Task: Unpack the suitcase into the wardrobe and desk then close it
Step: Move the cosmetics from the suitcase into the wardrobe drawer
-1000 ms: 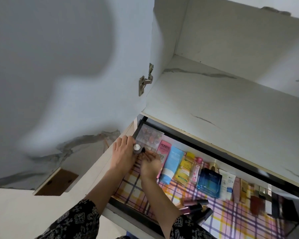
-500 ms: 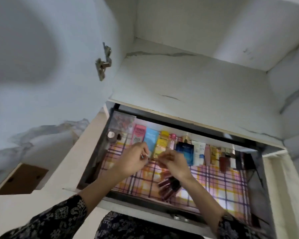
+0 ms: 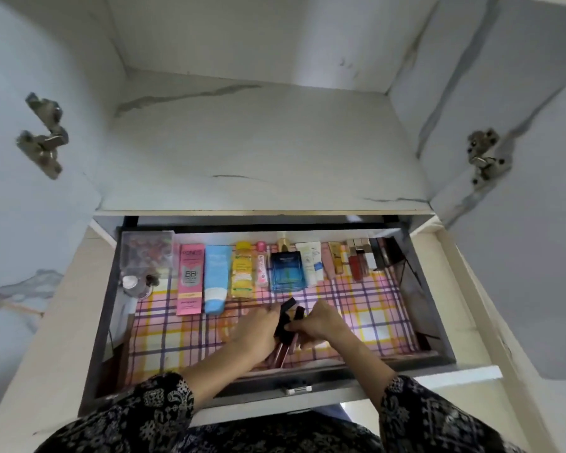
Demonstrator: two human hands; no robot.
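Black-patterned sleeves (image 3: pixel 151 416) lead to two hands meeting in the open drawer (image 3: pixel 307 380). Left hand (image 3: pixel 258 328) and right hand (image 3: pixel 317 325) both curl closed around a cluster of dark lipstick tubes (image 3: pixel 286 318) over the plaid liner (image 3: pixel 177 338). Farther back stand one pink box (image 3: pixel 192 279), one blue tube (image 3: pixel 216 279), one yellow bottle (image 3: pixel 242 271) and one blue perfume bottle (image 3: pixel 288 271).

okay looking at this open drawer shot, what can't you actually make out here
Head view only:
- Dark slim items between left hand and right hand: fingers cover them, kind unclear.
- Small cosmetics at drawer's back right: labels too small.
- Clear box: contents blurred.
- Suitcase: outside the frame.
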